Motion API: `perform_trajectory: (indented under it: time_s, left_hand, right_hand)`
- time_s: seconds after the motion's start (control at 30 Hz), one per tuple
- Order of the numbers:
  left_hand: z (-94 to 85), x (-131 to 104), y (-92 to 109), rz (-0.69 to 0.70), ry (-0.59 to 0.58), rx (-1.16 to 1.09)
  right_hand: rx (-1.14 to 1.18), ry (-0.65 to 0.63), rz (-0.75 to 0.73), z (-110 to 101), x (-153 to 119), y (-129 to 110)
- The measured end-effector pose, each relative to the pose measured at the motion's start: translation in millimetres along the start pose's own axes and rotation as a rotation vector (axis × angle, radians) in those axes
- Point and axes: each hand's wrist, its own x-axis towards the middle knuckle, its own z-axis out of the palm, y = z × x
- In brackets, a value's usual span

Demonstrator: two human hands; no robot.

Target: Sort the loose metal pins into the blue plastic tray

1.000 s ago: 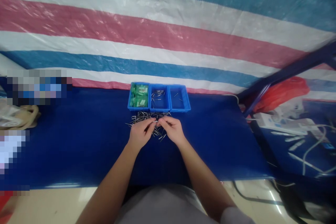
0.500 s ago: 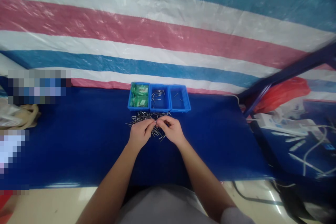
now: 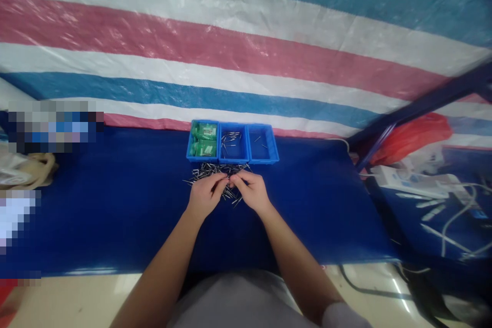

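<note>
My left hand [image 3: 205,196] and my right hand [image 3: 250,190] meet fingertip to fingertip over a pile of thin dark metal pins [image 3: 209,169]. Both hands are closed in a pinch. Whatever sits between the fingertips is too small to make out. Behind the pile, three blue bins stand side by side. Green packets [image 3: 205,148] fill the left bin [image 3: 189,152]. Several thin metal pins lie in the middle bin [image 3: 234,156], and a few in the right bin [image 3: 265,158]. My hands hide part of the pile.
A blue tabletop [image 3: 126,205] spreads around the pile. Striped plastic sheeting [image 3: 230,46] hangs behind it. On the right are a slanted dark post [image 3: 415,89], a red bag [image 3: 415,138], a white power strip [image 3: 407,179] and cables. Tan handles [image 3: 42,171] show at the left.
My hands stay pinched together over the pile, with only a slight shift of the fingers. The bins and pins look the same.
</note>
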Motion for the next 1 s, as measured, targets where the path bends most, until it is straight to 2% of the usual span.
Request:
perform_trajectory:
  time_s: [0.47, 0.63, 0.83, 1.0]
  left_hand:
    - [1.8, -1.5, -1.7, 0.020, -0.014, -0.063]
    - [-0.6, 1.4, 0.6, -0.008, -0.040, -0.005]
    - [-0.8, 2.0, -1.2, -0.012, -0.020, 0.065]
    - [-1.1, 1.3, -1.4, -0.008, -0.032, 0.075]
  right_hand:
    - [0.096, -0.020, 0.134, 2.0, 0.5, 4.7]
    - [0.050, -0.019, 0.099, 3.4, 0.2, 6.2]
    - [0.047, 0.060, 0.053, 8.3, -0.3, 3.4]
    - [0.015, 0.043, 0.064, 6.4, -0.6, 1.8]
